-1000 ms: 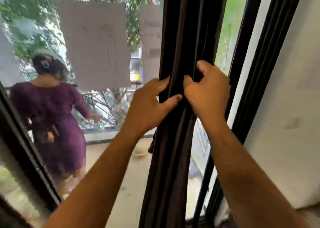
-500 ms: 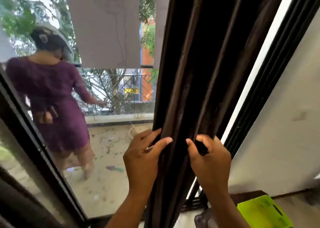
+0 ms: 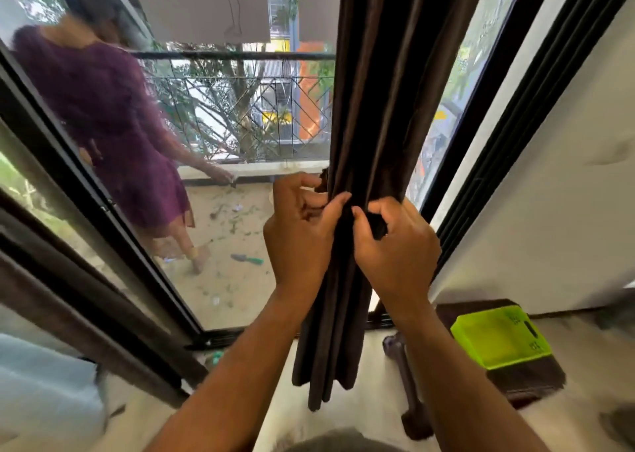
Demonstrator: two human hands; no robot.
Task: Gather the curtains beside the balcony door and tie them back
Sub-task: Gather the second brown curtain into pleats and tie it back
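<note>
Left hand (image 3: 302, 231): grips the dark curtain (image 3: 395, 91).
Right hand (image 3: 398, 245): pinches its folds.
Curtain hem: hangs free below both hands.

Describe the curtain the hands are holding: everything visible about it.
The curtain is dark brown, of smooth, slightly shiny fabric, hanging in long vertical folds in front of the balcony glass. It is bunched into a narrow bundle. The left hand grips it from the left, thumb across the front folds, and the right hand pinches a fold from the right, at the same height. Below the hands it hangs narrow, its uneven hem just above the floor. No tie is visible around it.
</note>
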